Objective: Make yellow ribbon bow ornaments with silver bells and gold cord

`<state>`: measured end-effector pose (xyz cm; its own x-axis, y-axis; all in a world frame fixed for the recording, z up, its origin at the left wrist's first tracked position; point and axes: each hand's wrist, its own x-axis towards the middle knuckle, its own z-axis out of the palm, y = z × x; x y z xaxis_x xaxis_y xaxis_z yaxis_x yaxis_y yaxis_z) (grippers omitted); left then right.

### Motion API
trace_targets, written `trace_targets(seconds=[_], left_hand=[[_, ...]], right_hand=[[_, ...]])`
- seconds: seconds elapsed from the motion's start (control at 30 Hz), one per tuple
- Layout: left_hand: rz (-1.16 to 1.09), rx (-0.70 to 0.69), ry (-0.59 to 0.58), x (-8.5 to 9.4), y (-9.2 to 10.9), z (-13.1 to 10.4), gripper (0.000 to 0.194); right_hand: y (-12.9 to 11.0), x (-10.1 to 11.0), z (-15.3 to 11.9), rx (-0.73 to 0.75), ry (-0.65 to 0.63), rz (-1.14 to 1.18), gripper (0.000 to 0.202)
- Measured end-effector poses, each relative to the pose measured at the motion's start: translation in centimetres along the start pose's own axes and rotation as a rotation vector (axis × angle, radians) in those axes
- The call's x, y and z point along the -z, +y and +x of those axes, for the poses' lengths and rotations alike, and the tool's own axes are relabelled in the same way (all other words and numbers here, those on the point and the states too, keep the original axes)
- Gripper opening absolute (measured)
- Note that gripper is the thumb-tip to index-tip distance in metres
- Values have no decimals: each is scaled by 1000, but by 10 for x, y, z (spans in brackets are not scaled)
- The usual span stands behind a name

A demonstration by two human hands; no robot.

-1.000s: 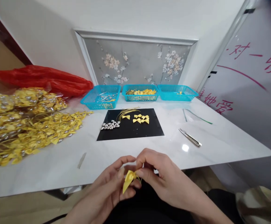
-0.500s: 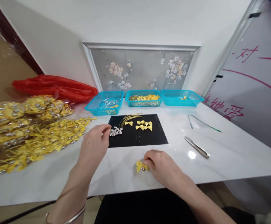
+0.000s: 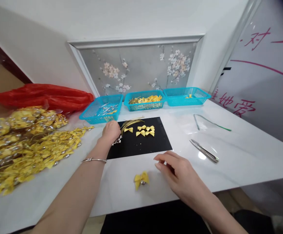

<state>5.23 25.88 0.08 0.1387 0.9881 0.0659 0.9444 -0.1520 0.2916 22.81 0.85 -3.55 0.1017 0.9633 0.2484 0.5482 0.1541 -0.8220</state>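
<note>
My left hand [image 3: 111, 130] reaches to the left edge of the black mat [image 3: 141, 146], over a small pile of silver bells [image 3: 118, 140]. Its fingers are mostly hidden behind the back of the hand. Yellow wires [image 3: 131, 122] and several small yellow bows [image 3: 141, 133] lie on the mat. Nearer to me, a yellow bow with silver bells [image 3: 141, 180] rests on the white table. To its right is my right hand [image 3: 174, 165], thumb and forefinger apart, holding nothing and not touching the bow.
Three blue baskets [image 3: 145, 106] stand along the wall. Tweezers or snips [image 3: 204, 151] and a green strip [image 3: 212, 123] lie on the right. Bundled yellow bows [image 3: 44, 159] and red netting [image 3: 44, 97] cover the left.
My right hand has let go of the bow with bells and moved a little to the right. My left hand has moved farther forward over the bells, and the view has shifted.
</note>
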Motion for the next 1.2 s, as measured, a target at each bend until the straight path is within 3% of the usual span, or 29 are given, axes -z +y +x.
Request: trace_targets(seconds=[0.23, 0.33, 0.43, 0.57, 0.63, 0.77, 0.93, 1.07, 1.13, 1.2], left_hand=[[-162, 3, 83, 16, 8, -2, 37], [-310, -43, 100, 27, 18, -21, 36], [-479, -138, 69, 29, 30, -66, 31], [-647, -271, 3, 21, 39, -147, 10], [-701, -302, -12, 15, 39, -179, 13], [-773, -317, -62, 9, 33, -214, 17], [-905, -216, -301, 11, 20, -231, 18], [-1177, 10, -501, 16, 11, -246, 25], [-1268, 120, -514, 17, 8, -253, 32], [-1268, 142, -474, 18, 2, -257, 30]], right_hand=[[-5, 9, -10, 71, 105, 162, 28], [-7, 6, -7, 23, 142, 320, 27], [-6, 1, 1, -76, 160, 539, 31], [-7, -5, 12, -176, 176, 676, 47], [-9, -8, 14, -206, 171, 739, 49], [-17, -15, 11, -212, 189, 845, 37], [-27, -22, 3, -175, 232, 861, 21], [-30, -28, -4, -125, 277, 760, 19], [-29, -31, -10, -63, 296, 674, 17], [-29, -34, -16, 23, 307, 586, 19]])
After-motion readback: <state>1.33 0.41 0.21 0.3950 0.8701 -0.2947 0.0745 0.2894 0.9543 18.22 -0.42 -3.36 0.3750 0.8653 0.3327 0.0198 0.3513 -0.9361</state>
